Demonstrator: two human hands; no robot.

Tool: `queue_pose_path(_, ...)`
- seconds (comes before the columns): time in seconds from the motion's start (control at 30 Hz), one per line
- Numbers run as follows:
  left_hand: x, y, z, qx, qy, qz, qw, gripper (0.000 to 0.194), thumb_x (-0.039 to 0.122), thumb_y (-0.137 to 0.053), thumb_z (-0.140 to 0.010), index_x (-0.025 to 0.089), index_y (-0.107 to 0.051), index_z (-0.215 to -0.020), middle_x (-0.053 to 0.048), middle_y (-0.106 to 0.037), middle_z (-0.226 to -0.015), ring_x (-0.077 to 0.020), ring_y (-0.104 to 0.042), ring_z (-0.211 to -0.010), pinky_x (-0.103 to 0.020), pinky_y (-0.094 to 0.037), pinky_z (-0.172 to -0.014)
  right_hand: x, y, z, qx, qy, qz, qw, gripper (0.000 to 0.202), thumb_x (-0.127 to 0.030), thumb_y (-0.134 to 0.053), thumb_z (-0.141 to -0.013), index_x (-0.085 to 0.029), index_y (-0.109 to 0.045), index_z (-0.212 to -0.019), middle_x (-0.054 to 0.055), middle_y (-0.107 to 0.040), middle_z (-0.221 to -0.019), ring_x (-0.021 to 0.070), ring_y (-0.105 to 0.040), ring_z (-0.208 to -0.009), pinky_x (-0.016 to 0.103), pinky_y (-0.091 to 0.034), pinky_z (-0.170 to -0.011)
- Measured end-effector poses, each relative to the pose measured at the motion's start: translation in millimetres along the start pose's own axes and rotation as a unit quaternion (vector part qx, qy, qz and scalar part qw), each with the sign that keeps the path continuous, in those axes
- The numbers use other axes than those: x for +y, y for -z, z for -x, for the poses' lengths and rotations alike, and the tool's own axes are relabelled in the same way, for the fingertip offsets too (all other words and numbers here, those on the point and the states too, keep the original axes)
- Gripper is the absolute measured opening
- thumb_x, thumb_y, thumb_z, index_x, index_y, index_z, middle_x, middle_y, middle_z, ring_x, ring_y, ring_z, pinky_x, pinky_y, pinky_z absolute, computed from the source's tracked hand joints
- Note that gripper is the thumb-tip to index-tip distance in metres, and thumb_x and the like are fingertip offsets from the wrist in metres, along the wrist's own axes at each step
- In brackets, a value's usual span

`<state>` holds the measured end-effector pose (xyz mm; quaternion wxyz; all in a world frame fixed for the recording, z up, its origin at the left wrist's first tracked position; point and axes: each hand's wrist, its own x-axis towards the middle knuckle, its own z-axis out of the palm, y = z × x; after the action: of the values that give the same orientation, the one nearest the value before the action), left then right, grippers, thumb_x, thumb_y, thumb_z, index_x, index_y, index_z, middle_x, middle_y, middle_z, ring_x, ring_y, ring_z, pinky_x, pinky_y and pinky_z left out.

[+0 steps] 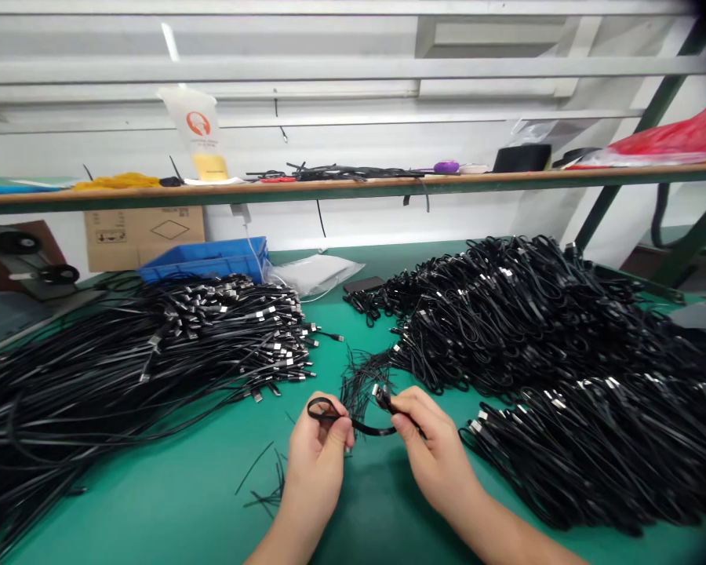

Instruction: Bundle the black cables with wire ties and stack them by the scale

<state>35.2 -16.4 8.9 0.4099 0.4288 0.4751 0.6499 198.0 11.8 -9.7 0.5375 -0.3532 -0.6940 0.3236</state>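
Between my two hands a black USB cable (372, 429) is stretched, low over the green table. My left hand (318, 451) pinches it where it bends into a loop, thumb against fingers. My right hand (427, 435) grips the cable close to its metal USB plug (380, 395), which points up and to the left. Just beyond my hands lies a small heap of thin black ties (362, 380). More loose black ties (271, 486) are scattered to the left of my left hand.
Long straight cables (170, 361) are piled at left, plugs toward the middle. Coiled cables (494, 314) form a big heap at right, with another row of bundles (594, 447) nearer. Behind stand a blue crate (205, 260) and a cardboard box (147, 235). A shelf (329, 188) spans the back.
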Motion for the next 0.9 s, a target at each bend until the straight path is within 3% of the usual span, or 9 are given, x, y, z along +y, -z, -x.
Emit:
queue_pose_path(0.13, 2.8, -2.6, 5.4, -0.006, 0.011, -0.009, 1.000, 0.017, 0.030, -0.072, -0.077, 0.020, -0.060, -0.080, 0.002, -0.056, -0.064, -0.0121, -0.052, -0.053, -0.023, -0.042, -0.053, -2.6, -4.7, 6.1, 0.038, -0.008, -0.019, 0.999, 0.012, -0.024, -0.058, -0.093, -0.023, -0.068, -0.098, 0.004, -0.063, -0.083, 0.0188, -0.059, -0.072, 0.027, -0.047, -0.062)
queue_pose_path(0.23, 4.8, -6.5, 10.0, -0.018, 0.016, -0.005, 1.000, 0.019, 0.031, -0.074, -0.075, 0.019, -0.060, -0.078, 0.002, -0.056, -0.064, -0.0121, -0.052, -0.053, -0.023, -0.043, -0.052, -6.8, -5.7, 7.3, 0.026, 0.031, -0.006, 0.999, 0.012, -0.019, -0.057, -0.092, -0.022, -0.068, -0.091, 0.003, -0.063, -0.080, 0.0167, -0.056, -0.067, 0.026, -0.044, -0.059)
queue_pose_path(0.53, -3.5, -14.8, 16.3, -0.037, 0.021, 0.010, 0.999, 0.020, 0.030, -0.075, -0.075, 0.019, -0.059, -0.080, 0.002, -0.058, -0.068, -0.0118, -0.054, -0.054, -0.023, -0.047, -0.053, -11.3, -4.2, 6.8, -0.001, 0.098, 0.015, 0.995, 0.014, -0.015, -0.056, -0.094, -0.021, -0.068, -0.094, 0.001, -0.058, -0.072, 0.0158, -0.053, -0.064, 0.027, -0.040, -0.056)
queue_pose_path(0.9, -5.1, -15.7, 14.6, -0.054, 0.045, 0.037, 0.997, 0.038, 0.047, -0.080, -0.071, 0.017, -0.058, -0.079, 0.002, -0.061, -0.066, -0.0097, -0.054, -0.051, -0.021, -0.046, -0.051, -19.8, -5.5, 6.4, -0.032, 0.106, -0.006, 0.994, 0.020, -0.010, -0.051, -0.096, -0.021, -0.062, -0.082, 0.001, -0.057, -0.072, 0.0141, -0.052, -0.066, 0.025, -0.042, -0.059)
